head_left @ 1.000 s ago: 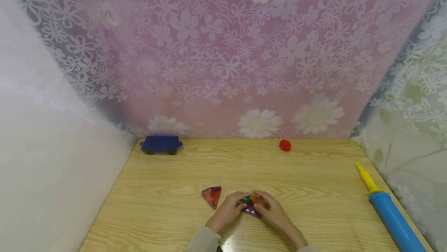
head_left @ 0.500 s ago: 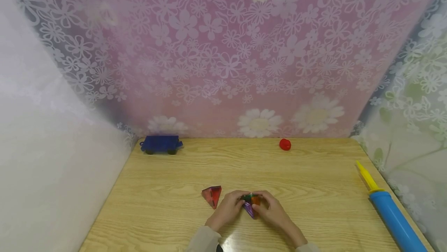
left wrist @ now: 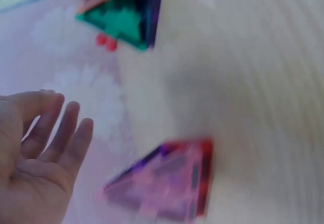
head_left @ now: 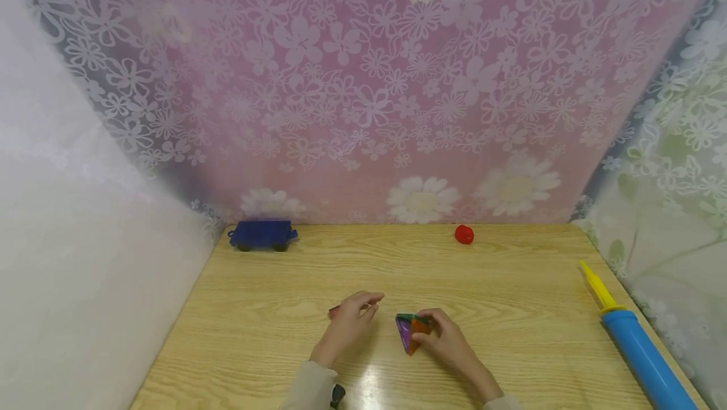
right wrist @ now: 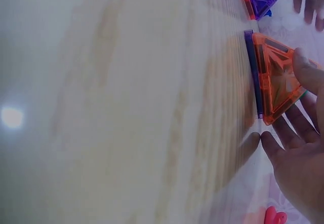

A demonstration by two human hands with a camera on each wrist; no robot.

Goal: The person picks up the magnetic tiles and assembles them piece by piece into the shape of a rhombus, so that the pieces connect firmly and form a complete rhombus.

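Note:
My right hand (head_left: 451, 342) pinches a small pyramid of see-through triangular magnetic tiles (head_left: 420, 334), with orange, purple and green faces showing. In the right wrist view, the thumb lies on the orange tile (right wrist: 281, 82), with other fingers behind it. The pyramid stands at the table's surface. To its left, my left hand (head_left: 348, 322) is in the air with fingers apart and holds nothing. Partly behind that hand is a second magnetic-tile pyramid (left wrist: 162, 181), red and purple, standing on the table.
On the wood-grain table (head_left: 255, 334), a blue toy wagon (head_left: 261, 234) stands at the back left. A small red object (head_left: 464, 234) lies at the back right. A blue and yellow hand pump (head_left: 642, 347) lies along the right edge. Patterned cloth (head_left: 369, 94) rises behind the table.
My left hand has let go of the orange, purple and green pyramid and moved left, over the red one. My right hand keeps its hold; that pyramid has turned upright from a second ago.

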